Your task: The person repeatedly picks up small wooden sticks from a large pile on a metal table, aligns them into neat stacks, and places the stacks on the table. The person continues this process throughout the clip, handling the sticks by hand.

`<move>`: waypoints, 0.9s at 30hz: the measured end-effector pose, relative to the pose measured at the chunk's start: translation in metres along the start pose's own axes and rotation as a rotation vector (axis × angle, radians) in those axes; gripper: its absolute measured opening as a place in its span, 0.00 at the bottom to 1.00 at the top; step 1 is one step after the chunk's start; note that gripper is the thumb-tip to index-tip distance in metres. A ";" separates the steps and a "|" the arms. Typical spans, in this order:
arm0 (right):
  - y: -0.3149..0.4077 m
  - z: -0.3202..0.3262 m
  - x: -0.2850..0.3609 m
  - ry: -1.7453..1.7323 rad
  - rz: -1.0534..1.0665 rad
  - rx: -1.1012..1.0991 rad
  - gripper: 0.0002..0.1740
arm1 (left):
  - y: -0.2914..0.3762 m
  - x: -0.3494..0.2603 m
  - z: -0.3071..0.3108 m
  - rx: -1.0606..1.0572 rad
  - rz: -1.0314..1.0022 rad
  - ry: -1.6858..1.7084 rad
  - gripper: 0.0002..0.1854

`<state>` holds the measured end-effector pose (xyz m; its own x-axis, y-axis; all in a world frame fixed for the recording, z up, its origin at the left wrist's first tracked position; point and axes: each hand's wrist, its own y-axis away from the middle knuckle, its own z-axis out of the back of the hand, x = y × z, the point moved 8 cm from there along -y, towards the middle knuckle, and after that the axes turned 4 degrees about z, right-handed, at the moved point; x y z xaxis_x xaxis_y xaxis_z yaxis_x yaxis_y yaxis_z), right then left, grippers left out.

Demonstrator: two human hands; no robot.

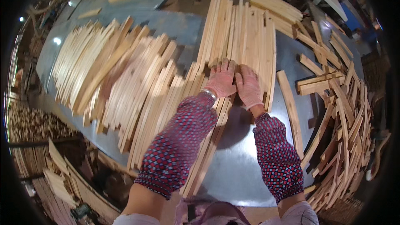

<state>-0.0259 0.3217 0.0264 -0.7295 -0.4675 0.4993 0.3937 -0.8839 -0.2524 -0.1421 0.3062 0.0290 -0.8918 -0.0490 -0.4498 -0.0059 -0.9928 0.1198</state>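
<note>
Both my hands wear pinkish knitted work gloves and lie palm down, side by side, on long wooden strips at the middle of the view. My left hand (221, 78) presses on the near ends of a row of upright-running strips (218, 34), fingers slightly spread. Beside it, my right hand (249, 86) rests with its fingers together on the strips (261, 50). Neither hand is closed around a strip. Below my left forearm, more strips (215, 131) run towards the table's near edge. A patterned sleeve cover is on each forearm.
Strips cover the left of the metal table (247, 175), with longer slats (106, 68) laid across them. A lone strip (290, 109) lies right of my right hand. A tangled heap of strips (343, 131) stands at the right, and a stack (275, 4) lies at the far right.
</note>
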 end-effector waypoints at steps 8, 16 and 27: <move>0.186 -0.019 0.034 -0.356 -0.346 -0.020 0.36 | 0.256 0.197 0.008 -0.255 0.477 -0.117 0.57; 0.020 0.032 0.099 0.152 0.239 -0.232 0.33 | 0.315 0.248 0.030 -0.243 0.726 -0.394 0.57; 0.252 -0.079 0.092 -0.363 -0.539 -0.170 0.41 | 0.330 0.257 0.043 -0.314 0.834 -0.176 0.38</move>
<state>-0.0374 0.0548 -0.0568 -0.5532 0.0474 0.8317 -0.0885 -0.9961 -0.0021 -0.3929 -0.0294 -0.0096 -0.6075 -0.7736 -0.1805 0.7735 -0.6278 0.0875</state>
